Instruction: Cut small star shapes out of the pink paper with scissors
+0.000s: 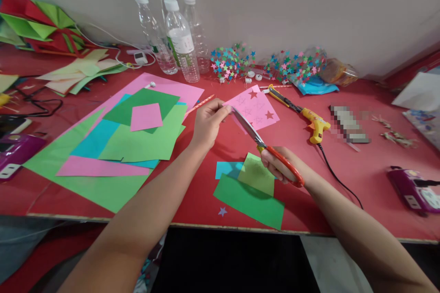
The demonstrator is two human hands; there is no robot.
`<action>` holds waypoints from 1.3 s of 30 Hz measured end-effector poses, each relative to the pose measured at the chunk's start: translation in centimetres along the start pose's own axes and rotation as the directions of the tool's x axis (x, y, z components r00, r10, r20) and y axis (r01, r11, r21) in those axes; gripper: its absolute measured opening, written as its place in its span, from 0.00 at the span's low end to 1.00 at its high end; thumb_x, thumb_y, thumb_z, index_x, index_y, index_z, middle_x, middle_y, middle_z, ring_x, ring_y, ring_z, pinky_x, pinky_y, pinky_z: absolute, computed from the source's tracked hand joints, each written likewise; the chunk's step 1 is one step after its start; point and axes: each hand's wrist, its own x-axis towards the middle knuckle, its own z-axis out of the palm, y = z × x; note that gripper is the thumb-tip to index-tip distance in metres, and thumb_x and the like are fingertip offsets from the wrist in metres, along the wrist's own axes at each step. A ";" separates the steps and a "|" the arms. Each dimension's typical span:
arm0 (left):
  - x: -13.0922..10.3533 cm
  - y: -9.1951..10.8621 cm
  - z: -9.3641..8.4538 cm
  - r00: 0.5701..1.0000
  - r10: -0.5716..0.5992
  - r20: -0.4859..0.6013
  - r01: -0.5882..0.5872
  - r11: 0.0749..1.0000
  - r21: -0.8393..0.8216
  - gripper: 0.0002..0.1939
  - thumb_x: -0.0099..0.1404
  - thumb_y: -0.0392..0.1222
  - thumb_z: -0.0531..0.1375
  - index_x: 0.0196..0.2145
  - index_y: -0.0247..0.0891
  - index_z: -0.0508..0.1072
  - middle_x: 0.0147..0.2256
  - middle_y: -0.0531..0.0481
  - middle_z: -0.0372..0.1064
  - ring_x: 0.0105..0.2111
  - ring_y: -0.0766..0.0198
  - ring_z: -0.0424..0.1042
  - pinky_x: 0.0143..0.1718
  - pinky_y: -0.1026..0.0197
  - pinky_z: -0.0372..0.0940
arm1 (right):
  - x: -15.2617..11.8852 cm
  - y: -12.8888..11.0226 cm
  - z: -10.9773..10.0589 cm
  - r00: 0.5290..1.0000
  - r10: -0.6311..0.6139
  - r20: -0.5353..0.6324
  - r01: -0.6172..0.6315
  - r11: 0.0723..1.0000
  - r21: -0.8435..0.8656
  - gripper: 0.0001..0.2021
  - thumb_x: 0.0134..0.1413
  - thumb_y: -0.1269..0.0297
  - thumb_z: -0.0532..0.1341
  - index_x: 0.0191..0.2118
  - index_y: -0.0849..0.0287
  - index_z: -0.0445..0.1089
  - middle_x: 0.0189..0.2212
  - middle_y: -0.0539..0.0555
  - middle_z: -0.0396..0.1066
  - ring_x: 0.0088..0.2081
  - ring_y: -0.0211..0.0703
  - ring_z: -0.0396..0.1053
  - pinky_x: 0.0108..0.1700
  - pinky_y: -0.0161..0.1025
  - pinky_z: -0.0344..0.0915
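Note:
My right hand (277, 164) grips scissors (252, 132) with red handles, their blades pointing up and left. The blades look closed, and their tips reach the fingertips of my left hand (210, 118). Those left fingers are pinched at the left corner of a square of pink paper (261, 109). On this paper are pencil-drawn star outlines and several red star shapes, perhaps cut-outs showing the table. Below the scissors lie a dark green paper piece (250, 201), a light green piece (257, 174) and a blue piece (227, 170). A small purple star (222, 211) rests near the table edge.
Layered coloured sheets (144, 139) cover the left of the red table (192, 196). Plastic bottles (182, 41) and piles of small stars (230, 61) stand along the wall. To the right lie a utility knife (282, 98), a yellow glue gun (314, 125) and a purple power strip (412, 190).

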 end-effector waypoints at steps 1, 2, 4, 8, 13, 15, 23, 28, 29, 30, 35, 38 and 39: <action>0.0 0.0 0.0 1.000 0.001 -0.001 -0.001 1.000 -0.002 0.10 0.57 0.39 0.60 0.19 0.38 0.68 0.19 0.56 0.57 0.23 0.69 0.56 0.26 0.64 0.53 | 0.0 0.0 0.0 1.000 -0.004 0.000 0.004 1.000 -0.003 0.29 0.52 0.31 0.50 0.23 0.56 0.57 0.07 0.43 0.54 0.10 0.31 0.52 0.15 0.31 0.52; 0.0 0.1 0.0 1.000 0.002 -0.001 -0.002 1.000 0.001 0.11 0.57 0.39 0.60 0.19 0.38 0.67 0.19 0.56 0.56 0.23 0.69 0.56 0.26 0.64 0.53 | 0.1 0.1 0.0 1.000 -0.006 0.001 0.006 1.000 -0.006 0.29 0.52 0.31 0.50 0.24 0.56 0.57 0.08 0.43 0.54 0.10 0.31 0.53 0.15 0.31 0.52; -0.1 0.2 0.1 1.000 0.006 0.007 -0.006 1.000 0.023 0.11 0.57 0.39 0.60 0.19 0.38 0.67 0.19 0.56 0.56 0.23 0.69 0.55 0.26 0.64 0.53 | 0.2 0.3 -0.1 1.000 -0.009 0.008 0.009 1.000 -0.014 0.29 0.53 0.32 0.50 0.24 0.57 0.57 0.08 0.43 0.55 0.10 0.31 0.53 0.16 0.31 0.54; -0.3 0.3 0.2 1.000 0.011 0.026 -0.012 0.999 0.049 0.12 0.58 0.40 0.60 0.19 0.38 0.67 0.20 0.55 0.56 0.23 0.69 0.55 0.26 0.63 0.53 | 0.3 0.5 -0.2 1.000 -0.011 0.017 0.011 1.000 -0.003 0.28 0.54 0.33 0.50 0.24 0.56 0.58 0.09 0.43 0.55 0.11 0.32 0.54 0.17 0.32 0.55; -0.4 0.2 0.2 1.000 -0.001 0.013 0.001 0.999 0.041 0.12 0.58 0.41 0.60 0.18 0.39 0.67 0.20 0.55 0.56 0.24 0.68 0.56 0.27 0.63 0.53 | 0.1 0.2 0.0 1.000 0.002 0.000 -0.002 1.000 0.028 0.28 0.51 0.32 0.52 0.24 0.56 0.57 0.08 0.42 0.54 0.10 0.31 0.52 0.15 0.31 0.51; -0.4 0.1 0.2 1.000 -0.009 0.009 0.009 0.999 0.032 0.11 0.58 0.41 0.61 0.19 0.39 0.68 0.20 0.55 0.56 0.23 0.68 0.56 0.27 0.63 0.53 | 0.1 0.3 0.0 1.000 0.008 0.002 -0.008 1.000 0.031 0.29 0.51 0.32 0.52 0.23 0.56 0.57 0.07 0.42 0.53 0.09 0.31 0.51 0.15 0.31 0.50; -0.5 -0.1 0.4 0.999 -0.030 -0.009 0.030 0.999 -0.028 0.11 0.57 0.40 0.61 0.19 0.38 0.68 0.19 0.56 0.58 0.23 0.70 0.57 0.27 0.65 0.55 | 0.4 0.7 -0.1 1.000 -0.007 -0.001 0.007 0.999 0.038 0.29 0.51 0.32 0.52 0.25 0.57 0.58 0.09 0.42 0.54 0.10 0.30 0.52 0.15 0.31 0.52; -0.7 -0.3 0.5 0.995 -0.094 -0.027 0.090 0.987 -0.130 0.10 0.56 0.39 0.61 0.19 0.38 0.69 0.18 0.56 0.60 0.22 0.71 0.58 0.27 0.65 0.57 | 0.5 0.9 -0.2 1.000 -0.016 0.009 0.016 1.000 0.019 0.27 0.54 0.34 0.52 0.26 0.58 0.60 0.10 0.42 0.55 0.11 0.31 0.54 0.15 0.30 0.54; -0.7 -0.3 0.6 0.994 -0.106 -0.028 0.101 0.986 -0.133 0.09 0.56 0.39 0.61 0.19 0.38 0.70 0.18 0.56 0.60 0.22 0.71 0.59 0.27 0.65 0.57 | 0.6 1.1 -0.2 1.000 -0.022 0.013 0.022 0.999 0.030 0.27 0.55 0.35 0.52 0.26 0.58 0.60 0.10 0.42 0.55 0.10 0.31 0.54 0.15 0.30 0.54; -0.9 -0.3 0.7 0.993 -0.116 -0.024 0.112 0.985 -0.133 0.09 0.56 0.39 0.61 0.19 0.38 0.71 0.18 0.56 0.61 0.22 0.71 0.59 0.27 0.65 0.57 | 0.6 1.2 -0.2 0.999 -0.034 0.018 0.034 0.998 0.046 0.27 0.55 0.35 0.51 0.27 0.58 0.61 0.10 0.42 0.55 0.10 0.31 0.54 0.15 0.30 0.54; -1.4 -0.2 1.2 0.989 -0.148 0.015 0.148 0.977 -0.151 0.10 0.57 0.39 0.60 0.19 0.38 0.70 0.18 0.55 0.62 0.22 0.71 0.60 0.27 0.65 0.58 | 0.6 1.5 -0.3 0.997 -0.075 0.014 0.074 0.992 0.100 0.26 0.57 0.37 0.51 0.28 0.58 0.61 0.09 0.41 0.55 0.10 0.31 0.53 0.16 0.30 0.55; -1.3 -0.2 1.2 0.989 -0.146 0.003 0.145 0.979 -0.146 0.10 0.57 0.39 0.59 0.19 0.38 0.70 0.19 0.55 0.62 0.22 0.71 0.61 0.27 0.65 0.58 | 0.6 1.2 -0.3 0.999 -0.044 0.008 0.043 0.996 0.076 0.25 0.56 0.37 0.52 0.27 0.58 0.60 0.09 0.42 0.55 0.10 0.31 0.54 0.15 0.30 0.55; -1.3 -0.2 1.2 0.990 -0.143 0.000 0.142 0.979 -0.145 0.10 0.57 0.40 0.59 0.19 0.38 0.70 0.19 0.55 0.63 0.22 0.71 0.61 0.26 0.65 0.58 | 0.5 1.1 -0.3 1.000 -0.025 0.006 0.025 0.998 0.062 0.25 0.56 0.38 0.53 0.26 0.57 0.60 0.09 0.42 0.55 0.10 0.31 0.54 0.14 0.29 0.54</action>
